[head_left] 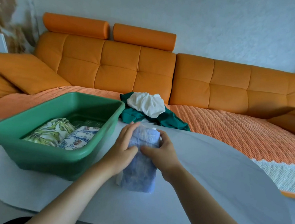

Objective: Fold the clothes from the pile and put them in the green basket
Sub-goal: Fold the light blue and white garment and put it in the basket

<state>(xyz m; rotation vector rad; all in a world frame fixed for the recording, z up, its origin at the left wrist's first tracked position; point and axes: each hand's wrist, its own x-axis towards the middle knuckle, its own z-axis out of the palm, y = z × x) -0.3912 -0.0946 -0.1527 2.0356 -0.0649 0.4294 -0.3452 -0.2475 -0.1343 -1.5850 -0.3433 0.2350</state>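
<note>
Head view: grip check. The left hand (125,146) and right hand (160,151) both clasp a folded light-blue cloth bundle (138,176) on the pale grey desk (209,175), beside the green plastic basket (44,160). Two folded printed garments (51,131) are already inside. White and dark-green clothes (146,103) are left piled on the orange sofa (118,67).

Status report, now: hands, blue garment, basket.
Left hand and right hand hold folded blue garment on table. Green basket beside it, two folded pieces inside. Nothing between. Pile on sofa behind.
</note>
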